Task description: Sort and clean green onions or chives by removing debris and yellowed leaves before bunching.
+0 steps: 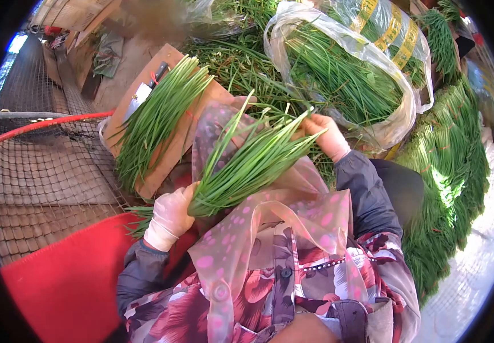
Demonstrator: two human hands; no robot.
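Note:
A loose bunch of long green stalks (252,171) lies slanted across my lap, pale ends to the upper right. My left hand (173,212), in a whitish glove, is wrapped round the leafy lower end. My right hand (328,136), also gloved, has its fingers closed at the pale tips. Left of the bunch, a second bundle (164,120) rests on a wooden board (169,55), with a knife (139,97) beside it, its blade partly covered by the stalks. A pinkish dotted plastic apron (270,211) covers my front.
An open clear plastic bag (410,117) full of green stalks is at the upper right. Stacked green bundles (441,166) line the right side. Loose stalks (229,66) lie behind the board. Netting (41,188), a red hose (46,124) and red cloth (69,268) are at left.

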